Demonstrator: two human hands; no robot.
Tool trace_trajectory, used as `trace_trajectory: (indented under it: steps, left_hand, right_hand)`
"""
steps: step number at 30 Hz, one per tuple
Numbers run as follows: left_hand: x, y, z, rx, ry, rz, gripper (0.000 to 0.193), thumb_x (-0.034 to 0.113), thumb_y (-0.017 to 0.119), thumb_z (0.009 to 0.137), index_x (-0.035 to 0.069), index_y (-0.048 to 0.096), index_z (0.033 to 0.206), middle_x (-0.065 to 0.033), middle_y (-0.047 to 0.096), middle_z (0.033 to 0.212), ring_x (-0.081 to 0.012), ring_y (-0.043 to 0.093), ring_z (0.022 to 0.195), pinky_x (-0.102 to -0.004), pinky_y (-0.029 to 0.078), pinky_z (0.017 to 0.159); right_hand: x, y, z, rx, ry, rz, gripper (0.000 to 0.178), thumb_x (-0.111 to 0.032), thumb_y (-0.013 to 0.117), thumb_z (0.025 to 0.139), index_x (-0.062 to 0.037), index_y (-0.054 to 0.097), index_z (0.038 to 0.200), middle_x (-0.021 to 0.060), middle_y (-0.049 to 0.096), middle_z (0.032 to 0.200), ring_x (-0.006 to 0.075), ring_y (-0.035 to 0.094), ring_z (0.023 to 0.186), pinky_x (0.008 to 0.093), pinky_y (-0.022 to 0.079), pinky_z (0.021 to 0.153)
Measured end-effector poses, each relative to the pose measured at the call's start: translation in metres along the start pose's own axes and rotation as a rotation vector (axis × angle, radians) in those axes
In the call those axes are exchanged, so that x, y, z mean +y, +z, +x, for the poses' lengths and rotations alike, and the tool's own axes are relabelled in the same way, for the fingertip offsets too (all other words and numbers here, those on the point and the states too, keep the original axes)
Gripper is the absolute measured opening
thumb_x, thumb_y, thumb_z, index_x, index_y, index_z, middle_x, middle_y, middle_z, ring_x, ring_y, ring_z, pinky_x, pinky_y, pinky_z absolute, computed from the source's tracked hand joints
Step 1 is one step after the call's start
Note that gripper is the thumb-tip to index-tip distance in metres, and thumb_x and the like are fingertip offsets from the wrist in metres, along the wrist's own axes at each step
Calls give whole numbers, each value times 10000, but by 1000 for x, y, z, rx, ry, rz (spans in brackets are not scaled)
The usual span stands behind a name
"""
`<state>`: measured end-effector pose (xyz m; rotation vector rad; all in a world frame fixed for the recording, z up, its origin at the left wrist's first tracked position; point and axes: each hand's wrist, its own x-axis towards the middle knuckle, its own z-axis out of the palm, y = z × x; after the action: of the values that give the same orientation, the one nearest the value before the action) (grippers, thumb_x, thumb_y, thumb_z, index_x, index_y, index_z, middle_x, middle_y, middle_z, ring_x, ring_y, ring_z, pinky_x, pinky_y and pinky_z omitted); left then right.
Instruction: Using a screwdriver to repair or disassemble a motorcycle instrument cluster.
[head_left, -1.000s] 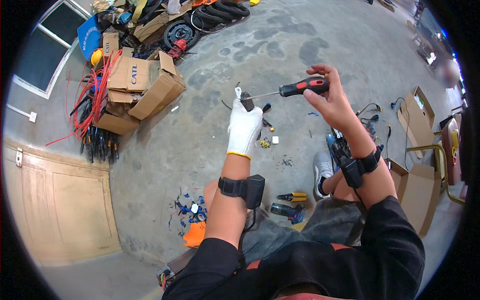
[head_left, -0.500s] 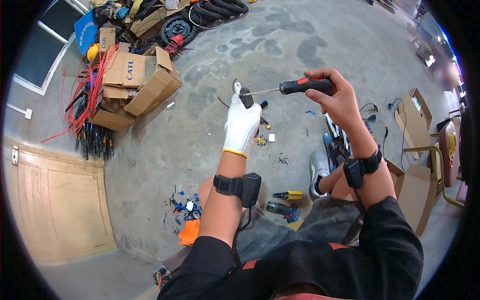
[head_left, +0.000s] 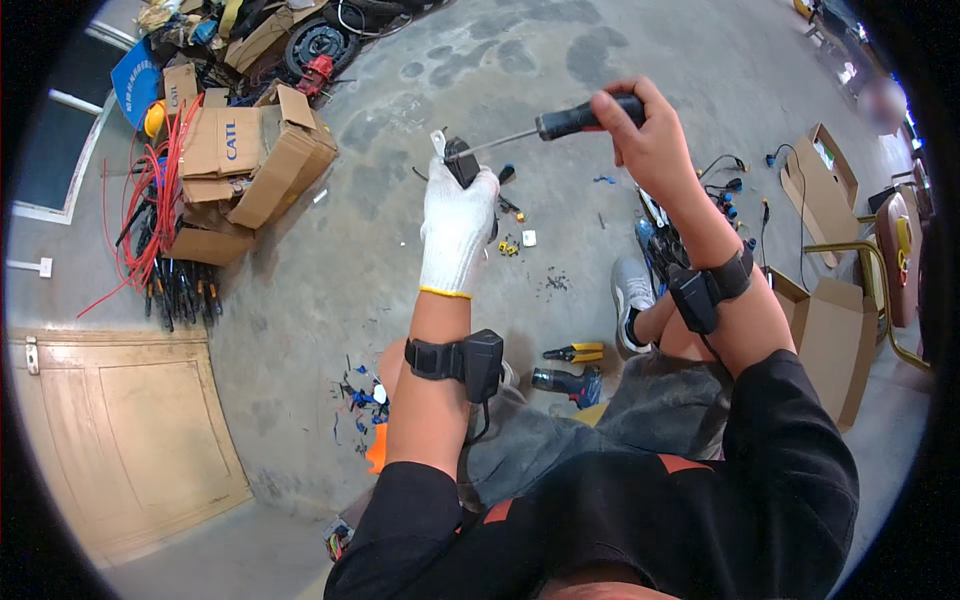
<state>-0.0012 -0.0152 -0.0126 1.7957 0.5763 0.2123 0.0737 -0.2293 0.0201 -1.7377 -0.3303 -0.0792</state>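
Note:
My left hand, in a white knit glove with a yellow cuff edge, is closed around a small black part. A pale flat tab sticks up beside that part. My bare right hand grips the dark handle of a screwdriver. Its thin metal shaft slants down to the left, and the tip meets the black part's face; whether it sits in a screw is too small to tell. A black strapped device sits on each of my forearms.
Between my legs lie a cordless drill and yellow-black pliers. Small connectors and scraps dot the floor ahead. Cardboard boxes and red cables stand left; a chair and open cartons stand right.
The view has shifted, with both hands now farther left and higher in it. The screwdriver handle has turned, hiding most of its red patch. The tip stays at the black part.

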Motion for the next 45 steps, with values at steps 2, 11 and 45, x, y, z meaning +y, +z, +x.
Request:
trace_trajectory:
  steps: [2, 11, 45]
  left_hand:
    - [0, 1, -1, 9, -35, 65, 312, 126, 703, 780, 41, 591, 1058, -52, 639, 811, -167, 596, 677, -348, 492, 571]
    - [0, 4, 9, 21, -50, -20, 354, 133, 726, 694, 84, 633, 1032, -60, 629, 737, -192, 623, 627, -393, 478, 507]
    - [-11, -126, 33, -69, -129, -1591, 512, 590, 427, 1027, 124, 560, 1191, -104, 647, 858, -250, 628, 710, -370, 549, 609]
  right_hand:
    - [10, 5, 1, 28, -31, 29, 373, -319, 701, 966, 10, 600, 1111, 54, 649, 763, 99, 598, 595, 259, 487, 555]
    - [59, -24, 25, 314, -285, 11, 364, -220, 602, 1002, 53, 528, 1231, 109, 706, 980, 131, 640, 889, 266, 511, 791]
    - [451, 171, -258, -589, 1002, -473, 388, -374, 670, 961, 9, 693, 906, 125, 681, 815, 260, 639, 729, 436, 499, 702]
